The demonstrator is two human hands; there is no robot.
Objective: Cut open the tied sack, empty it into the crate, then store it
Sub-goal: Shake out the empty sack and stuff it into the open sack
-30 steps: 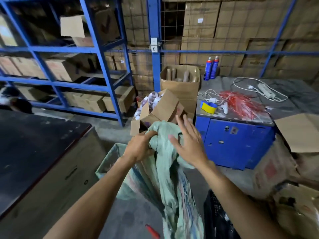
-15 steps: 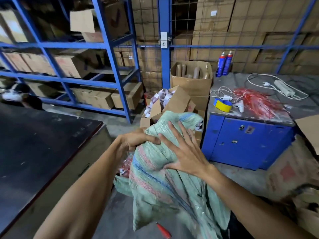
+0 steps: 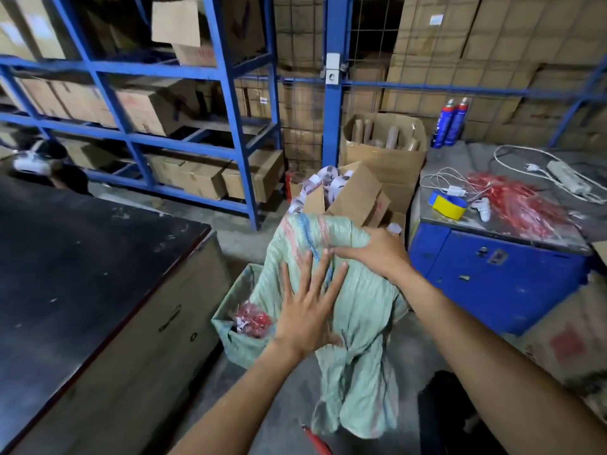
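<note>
Blue racks (image 3: 236,93) behind sack (image 3: 358,310)

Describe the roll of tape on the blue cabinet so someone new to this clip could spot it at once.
Start at the blue metal cabinet on the right, with its dusty grey top. Near the top's front left corner lies the tape roll, beside white cables and a heap of red strips. It alone is a ring, yellow with blue.

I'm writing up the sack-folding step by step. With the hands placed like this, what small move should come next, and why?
Probably fold the top over: the right hand grips the upper edge of the limp, pale green woven sack, while the left hand lies flat and spread on its middle. The sack hangs slack and looks empty, so bringing the gripped edge down over the flat hand would likely halve it for storing.
</note>
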